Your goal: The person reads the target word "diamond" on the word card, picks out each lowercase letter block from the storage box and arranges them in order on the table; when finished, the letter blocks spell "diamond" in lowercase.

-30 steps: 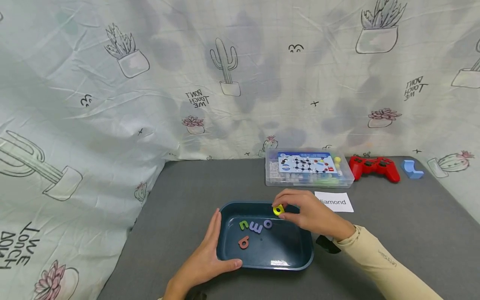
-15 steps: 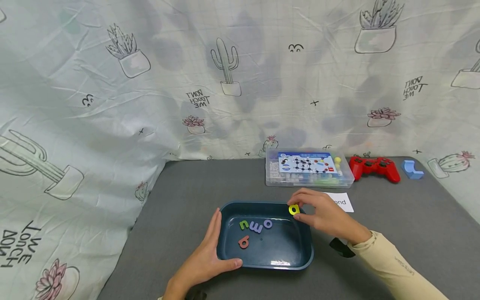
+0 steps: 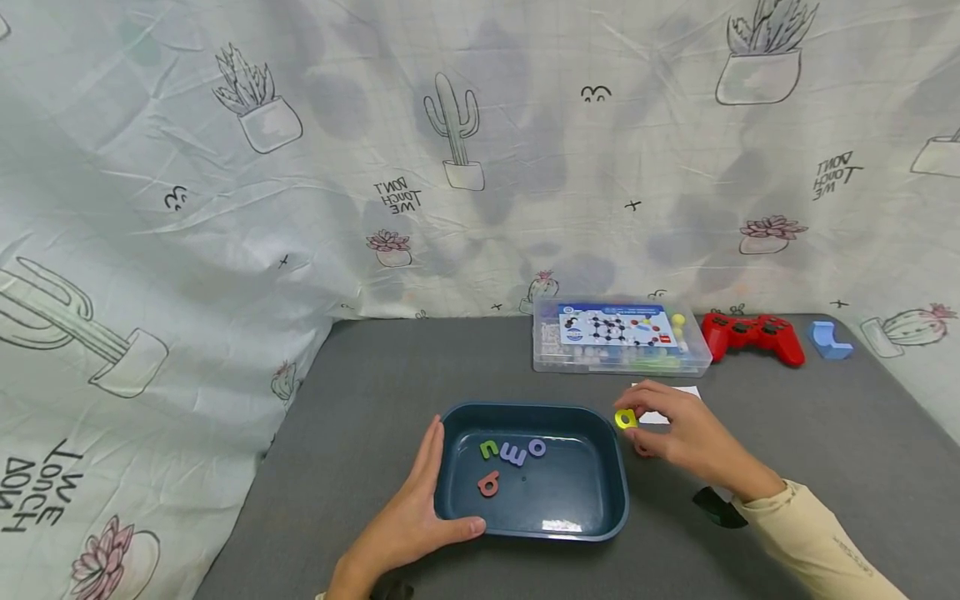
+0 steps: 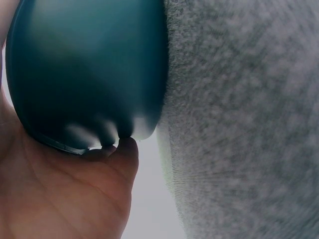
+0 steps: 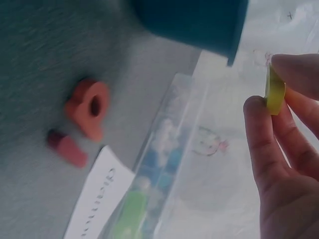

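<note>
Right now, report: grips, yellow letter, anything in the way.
Left grip against tray. Right grip pinches yellow letter aloft, just right of tray. Nothing plainly blocking; orange letter, red piece and card lie nearby.

Yellow letter (image 5: 275,93), dark teal tray (image 3: 555,492), red controller (image 3: 752,334), grey table (image 3: 390,375), cactus-print pale cloth (image 3: 525,167)

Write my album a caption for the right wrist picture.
Right-hand fingers pinch a yellow letter, with an orange letter, red piece and white card on the table.
</note>
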`<state>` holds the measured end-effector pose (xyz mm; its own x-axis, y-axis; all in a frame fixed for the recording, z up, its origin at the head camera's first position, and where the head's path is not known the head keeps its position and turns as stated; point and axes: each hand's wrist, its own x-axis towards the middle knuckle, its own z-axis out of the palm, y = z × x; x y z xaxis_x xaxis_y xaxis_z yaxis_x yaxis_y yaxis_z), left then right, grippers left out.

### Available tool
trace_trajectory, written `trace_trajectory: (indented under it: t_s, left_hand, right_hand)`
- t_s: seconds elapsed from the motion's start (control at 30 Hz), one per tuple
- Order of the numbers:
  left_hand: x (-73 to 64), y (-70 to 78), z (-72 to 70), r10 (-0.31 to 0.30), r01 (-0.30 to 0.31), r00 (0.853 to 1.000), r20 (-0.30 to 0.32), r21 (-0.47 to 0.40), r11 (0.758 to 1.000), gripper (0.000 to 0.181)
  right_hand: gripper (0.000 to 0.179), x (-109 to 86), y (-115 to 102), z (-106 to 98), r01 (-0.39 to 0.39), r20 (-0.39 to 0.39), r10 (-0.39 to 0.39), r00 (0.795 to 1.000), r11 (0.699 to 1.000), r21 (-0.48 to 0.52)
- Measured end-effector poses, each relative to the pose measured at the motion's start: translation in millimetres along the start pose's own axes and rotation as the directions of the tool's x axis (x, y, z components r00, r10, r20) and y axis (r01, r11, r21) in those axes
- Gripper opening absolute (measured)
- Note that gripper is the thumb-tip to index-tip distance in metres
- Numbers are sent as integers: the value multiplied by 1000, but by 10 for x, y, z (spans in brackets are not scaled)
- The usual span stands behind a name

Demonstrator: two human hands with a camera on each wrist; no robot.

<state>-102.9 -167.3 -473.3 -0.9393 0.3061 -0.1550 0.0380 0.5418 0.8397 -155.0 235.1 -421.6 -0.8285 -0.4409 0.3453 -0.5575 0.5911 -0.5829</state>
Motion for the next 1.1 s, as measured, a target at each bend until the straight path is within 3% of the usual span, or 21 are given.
trace_trajectory:
  t_s: [0.3, 0.6, 0.93, 1.1]
  left_hand:
    - [-7, 9, 2, -6, 6, 1000, 8, -10, 1000, 136]
    - [-6, -7, -7, 10, -10, 1000, 6, -12, 1000, 136]
    - [-1, -18, -15, 15, -15, 1000, 16, -15, 1000, 136]
    - [-3, -13, -15, 11, -11, 1000, 11, -7, 1000, 136]
  right_hand:
    - [41, -193, 182, -70, -15, -32, 14, 999, 999, -50]
    - [38, -362, 330, -103, -164, -16, 164, 986, 983, -87]
    - [38, -492, 477, -89, -129, -39, 125, 991, 987, -97]
    - [37, -508, 520, -84, -172, -8, 172, 985, 980, -100]
